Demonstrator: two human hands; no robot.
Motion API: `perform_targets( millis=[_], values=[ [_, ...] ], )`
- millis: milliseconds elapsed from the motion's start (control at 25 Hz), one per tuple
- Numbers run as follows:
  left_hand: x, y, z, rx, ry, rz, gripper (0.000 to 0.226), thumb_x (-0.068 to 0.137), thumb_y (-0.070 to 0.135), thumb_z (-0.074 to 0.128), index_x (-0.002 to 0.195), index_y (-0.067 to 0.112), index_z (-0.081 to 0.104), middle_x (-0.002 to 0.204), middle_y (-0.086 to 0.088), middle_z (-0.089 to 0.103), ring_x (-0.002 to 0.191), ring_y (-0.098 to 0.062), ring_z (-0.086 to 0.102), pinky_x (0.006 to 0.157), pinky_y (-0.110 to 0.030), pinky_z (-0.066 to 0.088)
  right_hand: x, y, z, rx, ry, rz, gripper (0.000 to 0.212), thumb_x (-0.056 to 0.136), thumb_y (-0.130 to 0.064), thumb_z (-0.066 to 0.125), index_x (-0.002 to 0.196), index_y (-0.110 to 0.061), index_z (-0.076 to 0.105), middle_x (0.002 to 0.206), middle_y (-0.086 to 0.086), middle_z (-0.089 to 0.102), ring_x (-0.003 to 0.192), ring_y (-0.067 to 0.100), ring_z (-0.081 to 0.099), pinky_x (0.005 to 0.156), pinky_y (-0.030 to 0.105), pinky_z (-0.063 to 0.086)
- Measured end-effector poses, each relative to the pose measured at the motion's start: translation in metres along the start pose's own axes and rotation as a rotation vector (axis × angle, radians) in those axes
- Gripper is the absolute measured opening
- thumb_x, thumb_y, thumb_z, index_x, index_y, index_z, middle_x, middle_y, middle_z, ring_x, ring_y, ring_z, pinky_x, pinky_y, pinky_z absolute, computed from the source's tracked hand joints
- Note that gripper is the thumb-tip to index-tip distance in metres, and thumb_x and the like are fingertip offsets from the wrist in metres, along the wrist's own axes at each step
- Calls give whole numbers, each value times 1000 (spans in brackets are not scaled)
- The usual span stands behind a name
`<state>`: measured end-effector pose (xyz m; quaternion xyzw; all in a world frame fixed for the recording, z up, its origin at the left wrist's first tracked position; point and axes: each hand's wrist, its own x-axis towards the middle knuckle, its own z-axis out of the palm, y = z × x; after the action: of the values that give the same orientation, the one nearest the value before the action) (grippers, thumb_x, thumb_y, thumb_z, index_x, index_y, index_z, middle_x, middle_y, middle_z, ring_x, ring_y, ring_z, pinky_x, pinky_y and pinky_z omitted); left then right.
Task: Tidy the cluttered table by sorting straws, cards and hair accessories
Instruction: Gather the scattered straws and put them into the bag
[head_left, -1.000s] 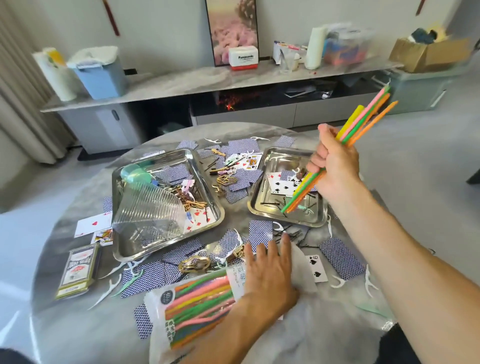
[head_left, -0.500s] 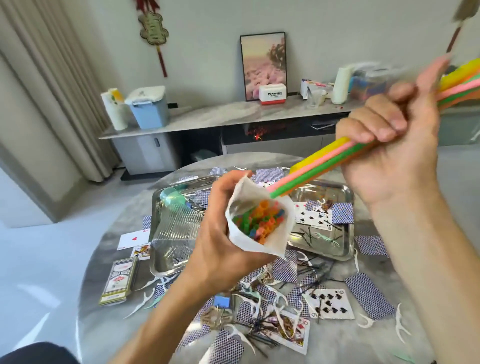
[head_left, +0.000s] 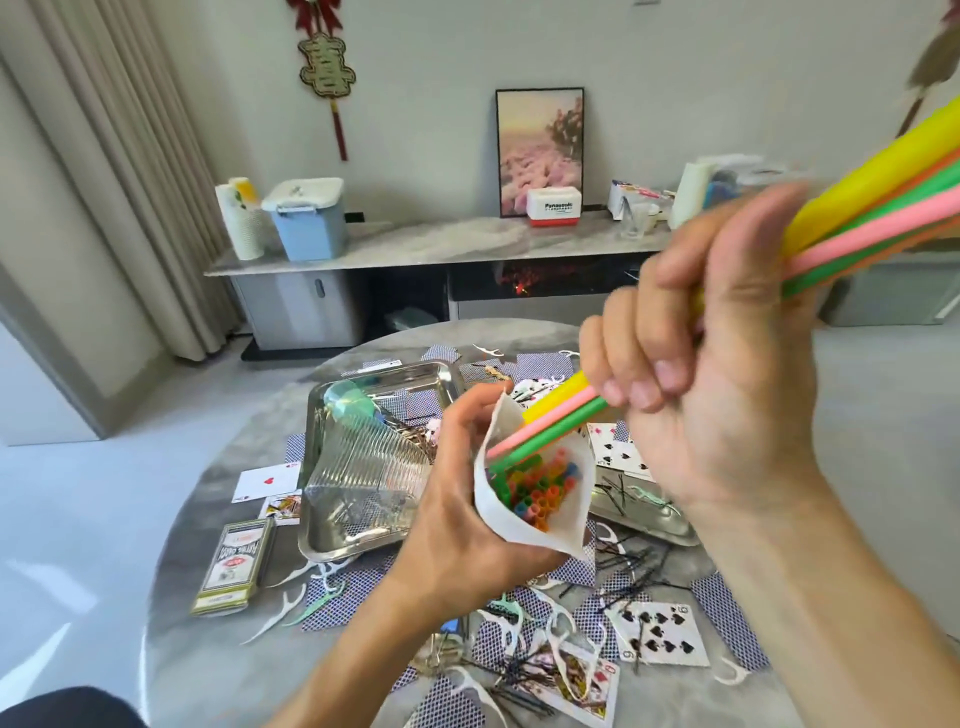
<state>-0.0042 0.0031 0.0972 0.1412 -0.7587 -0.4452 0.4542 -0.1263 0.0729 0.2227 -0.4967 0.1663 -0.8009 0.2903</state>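
Two hands are raised above the round table (head_left: 218, 660) in the middle of the frame. The left hand (head_left: 457, 525) has its fingers curled around a white straw bag (head_left: 540, 519), held with the mouth open toward the camera, and many coloured straw ends show inside it. The right hand (head_left: 727, 395), at the right of the frame, grips a bundle of straws (head_left: 878, 218) in yellow, pink, green and orange; the lower ends of the bundle are at the bag mouth, and the long ends go out at the upper right corner. Below the hands, playing cards (head_left: 660, 634) lie scattered on the table, some face up, most showing the blue back, mixed with black hairpins (head_left: 623, 566) and white floss picks (head_left: 283, 608). A card box (head_left: 231, 566) lies at the lower left. At the centre left a steel tray (head_left: 332, 535) holds a clear ribbed cup (head_left: 363, 462) lying on its side. A second steel tray (head_left: 649, 514) is partly hidden behind the right hand.
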Motion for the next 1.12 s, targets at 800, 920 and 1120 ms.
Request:
perform_targets(
  millis=[800,920,1120],
  values=[
    [6,-13,-4,18,56,-91,90,59,9,89,135,15,42,118,-15,57,103,-34,63,80,-55,52,-19,50,-27,-621,-339,56,43,94,-55,46,96,-23,75,103,-1,74,121,25,56,103,40,42],
    [4,-12,-3,140,87,-61,79,61,17,88,128,18,47,111,-7,59,95,-27,63,70,-50,53,-21,54,-36,-828,-440,144,44,94,-50,46,105,-18,75,126,-5,67,135,15,45,112,30,32],
    [7,-10,-1,137,89,-79,96,61,16,88,143,15,39,128,-9,57,115,-35,57,93,-53,49,-17,49,-52,-990,-508,433,62,86,-69,53,140,-39,51,147,-15,45,136,-10,34,115,18,25]
  ],
)
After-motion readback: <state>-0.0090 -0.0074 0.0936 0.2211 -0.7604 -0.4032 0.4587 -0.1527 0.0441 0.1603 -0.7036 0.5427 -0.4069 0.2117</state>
